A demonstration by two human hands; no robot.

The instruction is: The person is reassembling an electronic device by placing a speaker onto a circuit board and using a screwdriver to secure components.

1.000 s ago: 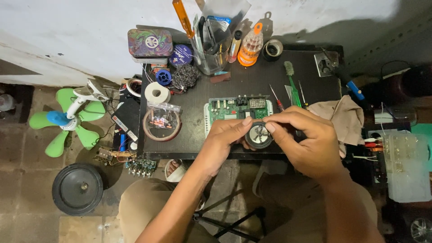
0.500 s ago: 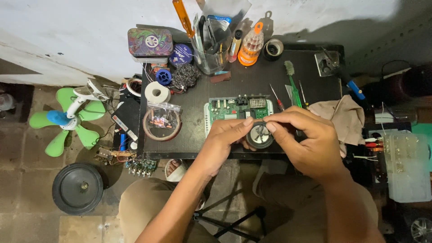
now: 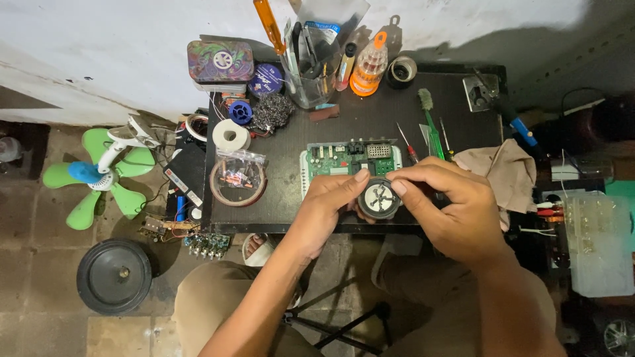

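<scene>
Both hands grip a small round speaker (image 3: 379, 198) above the front edge of the black table (image 3: 456, 112): left hand (image 3: 329, 206) and right hand (image 3: 444, 201) pinch its rim with closed fingers. Behind it lies a green circuit board (image 3: 348, 159). A clear cup (image 3: 309, 79) holds tools; a round dish (image 3: 237, 180) holds small parts.

Both hands over front edge of black bench (image 3: 397, 112). Left hand (image 3: 329, 206) and right hand (image 3: 450, 208) hold a small round black part (image 3: 379, 198) w/ metal centre between fingertips, thumbs on its top rim. Just behind it: green circuit board (image 3: 349, 158) flat on bench. Right of board: green-handled brush (image 3: 431, 129), tan cloth (image 3: 503, 175). Left: roll of white tape (image 3: 231, 135), round dish (image 3: 238, 182) w/ small bags. Back: clear cup (image 3: 311, 86) of tools, orange-capped bottle (image 3: 368, 66). Floor at left: green fan (image 3: 99, 172), black disc (image 3: 114, 275).
</scene>
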